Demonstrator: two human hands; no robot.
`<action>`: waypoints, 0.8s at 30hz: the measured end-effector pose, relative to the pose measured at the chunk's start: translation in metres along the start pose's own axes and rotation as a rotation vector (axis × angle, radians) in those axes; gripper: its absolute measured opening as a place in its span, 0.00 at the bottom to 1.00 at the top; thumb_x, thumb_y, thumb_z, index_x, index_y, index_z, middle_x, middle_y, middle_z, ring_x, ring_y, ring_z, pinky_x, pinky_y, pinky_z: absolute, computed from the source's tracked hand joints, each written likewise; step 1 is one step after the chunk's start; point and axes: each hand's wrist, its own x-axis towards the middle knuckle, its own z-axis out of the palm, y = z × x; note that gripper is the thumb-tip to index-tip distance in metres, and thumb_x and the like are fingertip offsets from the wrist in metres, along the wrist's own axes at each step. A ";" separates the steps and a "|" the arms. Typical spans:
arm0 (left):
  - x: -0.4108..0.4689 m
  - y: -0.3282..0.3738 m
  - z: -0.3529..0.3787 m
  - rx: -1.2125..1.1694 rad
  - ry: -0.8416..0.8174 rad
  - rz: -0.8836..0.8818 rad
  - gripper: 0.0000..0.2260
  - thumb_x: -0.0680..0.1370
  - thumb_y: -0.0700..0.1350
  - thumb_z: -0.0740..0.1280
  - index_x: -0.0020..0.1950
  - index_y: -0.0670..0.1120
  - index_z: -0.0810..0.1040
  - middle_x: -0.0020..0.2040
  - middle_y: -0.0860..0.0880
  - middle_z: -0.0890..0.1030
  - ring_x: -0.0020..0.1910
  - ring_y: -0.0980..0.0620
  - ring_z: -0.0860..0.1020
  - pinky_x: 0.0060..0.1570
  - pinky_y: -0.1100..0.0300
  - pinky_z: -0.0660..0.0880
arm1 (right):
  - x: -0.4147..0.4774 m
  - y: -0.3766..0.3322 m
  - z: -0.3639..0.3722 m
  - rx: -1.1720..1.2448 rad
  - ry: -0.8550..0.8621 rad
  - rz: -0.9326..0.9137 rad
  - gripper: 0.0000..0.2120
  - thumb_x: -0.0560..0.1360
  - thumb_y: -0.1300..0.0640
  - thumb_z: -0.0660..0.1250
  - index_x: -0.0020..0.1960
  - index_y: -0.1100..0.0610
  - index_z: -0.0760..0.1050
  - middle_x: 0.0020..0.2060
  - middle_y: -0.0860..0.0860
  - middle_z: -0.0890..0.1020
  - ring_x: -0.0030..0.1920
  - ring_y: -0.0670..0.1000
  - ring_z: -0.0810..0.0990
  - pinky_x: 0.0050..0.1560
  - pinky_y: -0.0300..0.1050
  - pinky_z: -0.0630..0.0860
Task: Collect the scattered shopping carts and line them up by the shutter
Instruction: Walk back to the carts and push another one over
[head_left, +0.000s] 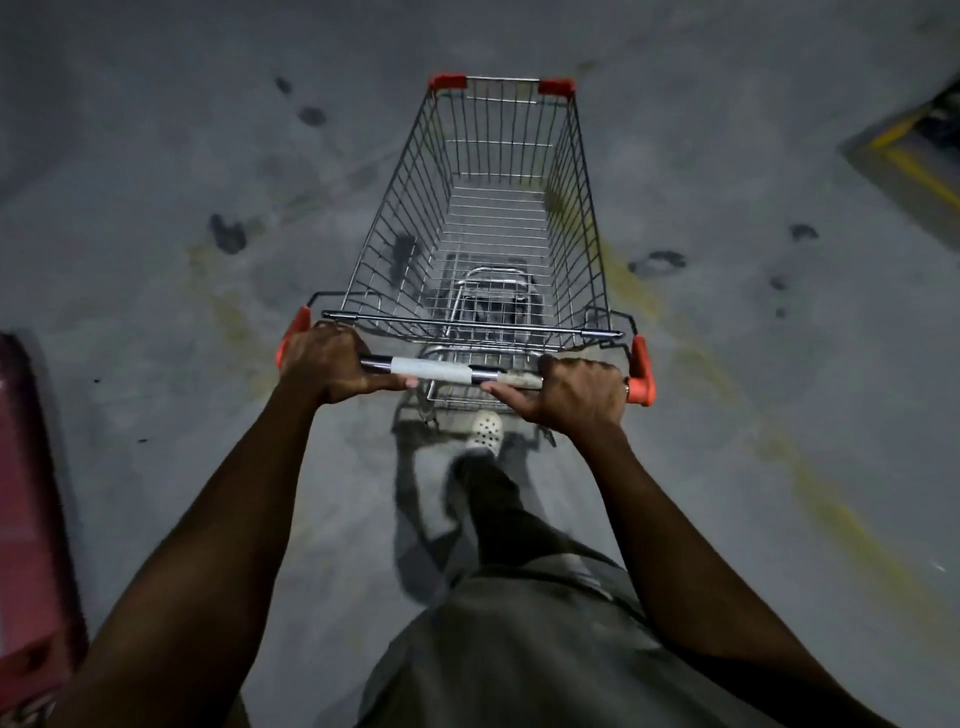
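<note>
An empty wire shopping cart (483, 208) with orange corner caps stands right in front of me on a grey concrete floor. Its handle bar (441, 370) is metal with a white wrap in the middle and orange end pieces. My left hand (330, 364) is closed around the bar's left end. My right hand (576, 389), with a ring on one finger, grips the right end. One white perforated clog (485, 431) shows under the handle, mid-stride. No shutter and no other carts are in view.
The concrete floor (156, 182) is stained with dark patches and faded yellow paint marks. A red object (26, 519) stands at the left edge, close to my left arm. At the upper right, yellow lines (914, 161) mark a darker patch.
</note>
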 end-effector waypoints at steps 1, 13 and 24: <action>0.018 -0.010 -0.002 -0.002 0.004 -0.004 0.46 0.58 0.90 0.44 0.37 0.55 0.84 0.35 0.54 0.81 0.48 0.50 0.81 0.74 0.42 0.58 | 0.022 -0.004 0.005 0.015 0.033 0.005 0.44 0.66 0.13 0.49 0.34 0.52 0.79 0.21 0.51 0.73 0.24 0.53 0.76 0.32 0.40 0.64; 0.244 -0.093 -0.052 -0.166 0.065 -0.186 0.47 0.66 0.85 0.38 0.47 0.57 0.87 0.44 0.53 0.85 0.53 0.49 0.83 0.76 0.38 0.53 | 0.345 -0.006 0.060 0.018 0.091 -0.128 0.45 0.65 0.13 0.51 0.28 0.55 0.74 0.20 0.49 0.67 0.22 0.51 0.68 0.31 0.40 0.70; 0.440 -0.249 -0.074 -0.173 0.100 -0.319 0.47 0.62 0.88 0.41 0.37 0.54 0.86 0.35 0.51 0.82 0.46 0.49 0.83 0.74 0.39 0.57 | 0.601 -0.105 0.096 -0.092 -0.170 -0.217 0.51 0.63 0.11 0.40 0.36 0.52 0.81 0.23 0.48 0.70 0.29 0.52 0.74 0.39 0.42 0.70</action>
